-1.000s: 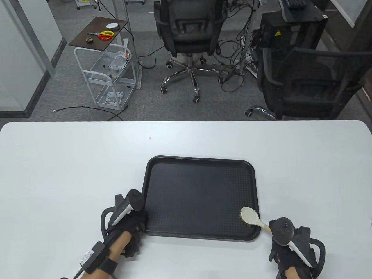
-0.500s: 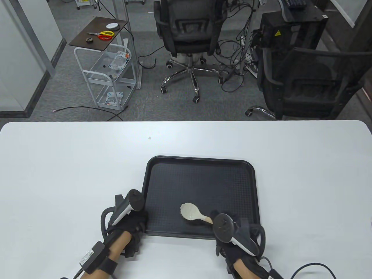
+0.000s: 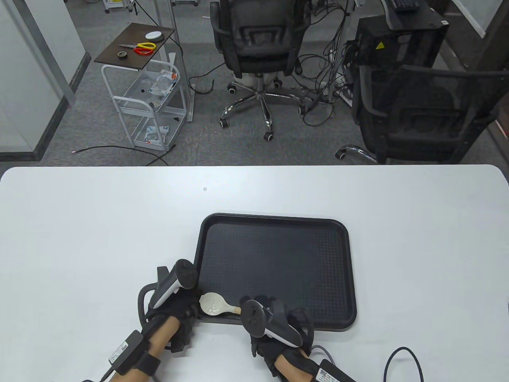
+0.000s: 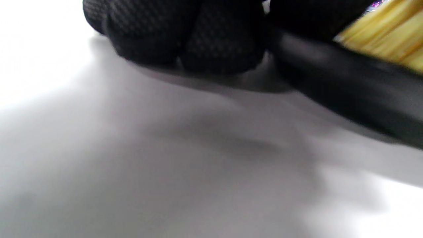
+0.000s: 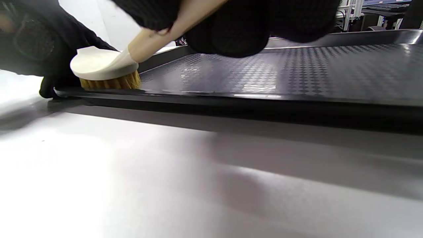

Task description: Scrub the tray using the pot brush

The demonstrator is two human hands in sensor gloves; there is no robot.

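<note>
Table view: the black tray lies near the table's front edge. The right hand grips the pot brush handle, its head at the tray's front-left corner. The left hand holds that corner.

Left wrist view: curled fingers rest beside the tray rim.

Right wrist view: bristles touch the tray floor.

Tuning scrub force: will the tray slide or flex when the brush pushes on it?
Probably slides: the tray is a thin, shallow sheet on a smooth table, and the left hand rests at its corner. It looks stiff, lying flat under the brush.
</note>
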